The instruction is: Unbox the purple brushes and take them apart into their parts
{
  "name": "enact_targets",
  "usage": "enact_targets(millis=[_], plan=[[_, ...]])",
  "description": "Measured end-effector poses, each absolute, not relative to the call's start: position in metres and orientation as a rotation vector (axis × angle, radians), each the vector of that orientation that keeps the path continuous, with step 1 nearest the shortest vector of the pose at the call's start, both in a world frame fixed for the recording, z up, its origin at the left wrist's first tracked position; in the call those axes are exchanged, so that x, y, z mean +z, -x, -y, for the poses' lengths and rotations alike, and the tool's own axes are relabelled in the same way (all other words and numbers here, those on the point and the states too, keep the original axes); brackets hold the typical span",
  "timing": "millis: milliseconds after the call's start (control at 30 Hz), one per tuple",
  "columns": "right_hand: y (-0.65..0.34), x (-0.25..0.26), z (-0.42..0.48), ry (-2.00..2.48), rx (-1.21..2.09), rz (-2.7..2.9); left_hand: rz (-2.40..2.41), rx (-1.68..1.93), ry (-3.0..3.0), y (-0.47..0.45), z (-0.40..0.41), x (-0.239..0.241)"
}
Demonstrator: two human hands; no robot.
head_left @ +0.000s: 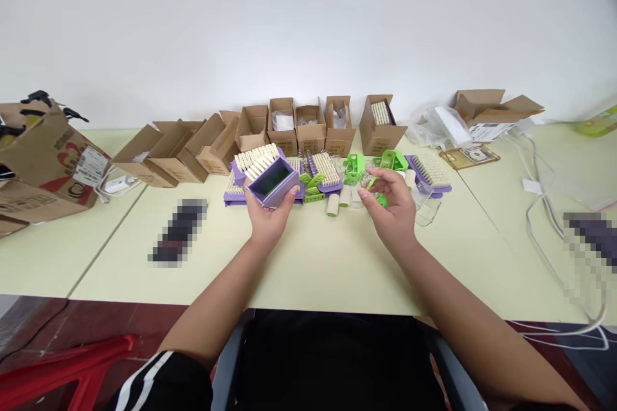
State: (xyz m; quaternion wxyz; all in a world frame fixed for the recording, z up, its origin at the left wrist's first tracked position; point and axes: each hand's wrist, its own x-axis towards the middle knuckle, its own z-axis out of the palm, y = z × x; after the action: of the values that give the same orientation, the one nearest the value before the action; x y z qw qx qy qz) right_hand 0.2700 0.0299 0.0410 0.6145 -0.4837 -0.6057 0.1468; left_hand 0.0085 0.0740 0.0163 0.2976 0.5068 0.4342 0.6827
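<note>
My left hand is wrapped round a purple brush housing, tilted with its hollow, open side facing me. Cream bristle rows stick up on its far side, and some green shows inside the hollow. To the right, my right hand pinches a small yellow-green plastic piece between thumb and fingers, apart from the housing. Behind both hands lie purple brush heads, green plastic brackets, metal springs and cream rollers with green ends. Clear plastic covers lie beside my right hand.
Several open cardboard boxes line the wall; one box holds a brush head. A larger carton stands left. Blurred dark objects lie on the table. White cables run along the right.
</note>
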Motion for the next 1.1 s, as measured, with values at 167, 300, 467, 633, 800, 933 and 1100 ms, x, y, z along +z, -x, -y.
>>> enact_targets(millis=[167, 300, 467, 633, 800, 933, 1100], plan=[[-0.251, 0.072, -0.049, 1.195, 0.127, 1.662, -1.122, 1.853, -1.298, -0.007, -0.075, 0.022], [-0.232, 0.076, -0.08, 1.311, 0.004, 1.764, -1.11, 1.892, -1.253, -0.007, -0.078, 0.024], [-0.211, 0.061, -0.122, 1.369, -0.039, 1.805, -1.076, 1.892, -1.227, -0.005, -0.08, 0.024], [-0.19, 0.05, -0.14, 1.497, -0.1, 1.862, -1.04, 1.864, -1.17, -0.008, -0.076, 0.025], [-0.178, 0.04, -0.132, 1.535, -0.144, 1.939, -1.006, 1.817, -1.155, -0.015, -0.068, 0.027], [-0.182, 0.039, -0.122, 1.5, -0.074, 1.96, -1.0, 1.777, -1.181, -0.016, -0.066, 0.022], [-0.201, 0.055, -0.09, 1.245, 0.165, 1.771, -1.03, 1.774, -1.547, -0.004, -0.07, 0.011]])
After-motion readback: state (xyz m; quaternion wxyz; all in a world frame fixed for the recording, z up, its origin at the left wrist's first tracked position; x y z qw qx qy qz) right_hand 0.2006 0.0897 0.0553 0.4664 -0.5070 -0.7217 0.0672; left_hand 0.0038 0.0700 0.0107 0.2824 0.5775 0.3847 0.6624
